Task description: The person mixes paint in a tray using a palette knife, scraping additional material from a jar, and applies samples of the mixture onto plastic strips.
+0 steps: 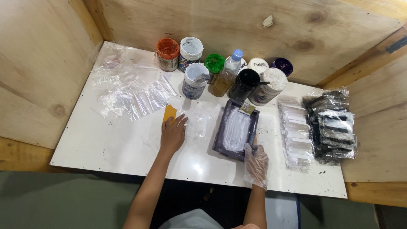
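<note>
A white table [106,148] carries a cluster of paint jars [191,51] and a plastic bottle [227,76] along its back edge. Clear plastic bags [131,95] lie at the left, a dark frame [236,129] sits in the middle, and packets [333,125] are stacked at the right.

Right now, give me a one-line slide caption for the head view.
Left hand holds an orange card while the gloved right hand steadies a dark screen-printing frame beside paint jars.
</note>
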